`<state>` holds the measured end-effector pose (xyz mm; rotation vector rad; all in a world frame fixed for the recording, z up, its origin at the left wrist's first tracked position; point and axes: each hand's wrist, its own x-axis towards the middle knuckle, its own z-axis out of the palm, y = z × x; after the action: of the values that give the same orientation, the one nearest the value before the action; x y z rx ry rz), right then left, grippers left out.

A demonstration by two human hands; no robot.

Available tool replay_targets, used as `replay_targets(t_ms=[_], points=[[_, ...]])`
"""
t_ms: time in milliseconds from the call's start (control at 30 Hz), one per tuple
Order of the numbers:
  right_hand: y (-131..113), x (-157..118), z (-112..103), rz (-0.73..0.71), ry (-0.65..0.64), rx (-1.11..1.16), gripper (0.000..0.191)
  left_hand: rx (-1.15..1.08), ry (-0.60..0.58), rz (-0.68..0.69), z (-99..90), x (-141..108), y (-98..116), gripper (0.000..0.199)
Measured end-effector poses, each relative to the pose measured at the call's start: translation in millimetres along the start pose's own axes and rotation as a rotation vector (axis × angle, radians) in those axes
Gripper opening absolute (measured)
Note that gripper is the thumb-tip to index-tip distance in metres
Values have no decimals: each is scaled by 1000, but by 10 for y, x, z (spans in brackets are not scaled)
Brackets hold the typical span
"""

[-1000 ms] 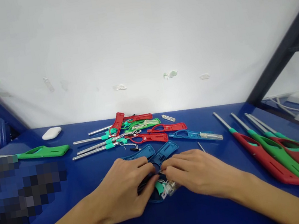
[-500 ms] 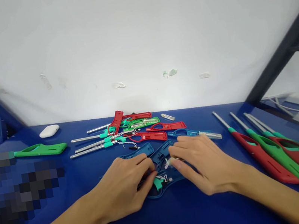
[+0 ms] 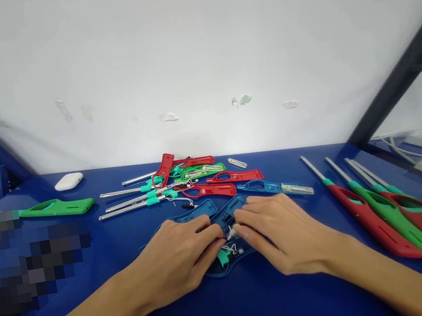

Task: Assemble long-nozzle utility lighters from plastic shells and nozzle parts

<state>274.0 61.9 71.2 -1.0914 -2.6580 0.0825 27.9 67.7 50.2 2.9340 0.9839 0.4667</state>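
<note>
My left hand (image 3: 186, 252) is closed, thumb and forefinger pinched beside a small white valve piece (image 3: 232, 232); whatever lies between its fingertips is hidden. Fingers of my right hand (image 3: 287, 234) are closed on a lighter fuel tank, of which only the whitish valve end shows. Below the fingertips lies a blue lighter handle half (image 3: 219, 272), holding a teal part (image 3: 222, 257) with white wires and a black piece. Just behind are another blue handle half (image 3: 238, 203) and a further blue handle piece (image 3: 205, 209), partly covered by my hands.
Behind my hands lie red handle halves (image 3: 221, 188), metal lighter tubes (image 3: 123, 212), a clear tank (image 3: 237, 163) and a blue handle with a tank (image 3: 298, 188). Whole lighters (image 3: 390, 228) line the right. At left are a green lighter (image 3: 62, 207) and a white case (image 3: 69, 181).
My right hand has shifted slightly left with the valve end, bringing it close to my left fingertips. My left fingers have moved a little right toward it. The surrounding parts stay put.
</note>
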Motion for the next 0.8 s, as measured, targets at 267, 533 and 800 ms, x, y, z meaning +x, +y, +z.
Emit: replay_targets(t_ms=[267, 533, 800], points=[[-8, -14, 11, -10, -11, -16, 33, 22, -17, 8, -23, 9, 16, 26], [-4, 1, 8, -32, -8, -44, 36, 16, -3, -5, -8, 3, 19, 24], [-10, 4, 34, -52, -12, -56, 37, 20, -4, 4, 6, -21, -6, 24]])
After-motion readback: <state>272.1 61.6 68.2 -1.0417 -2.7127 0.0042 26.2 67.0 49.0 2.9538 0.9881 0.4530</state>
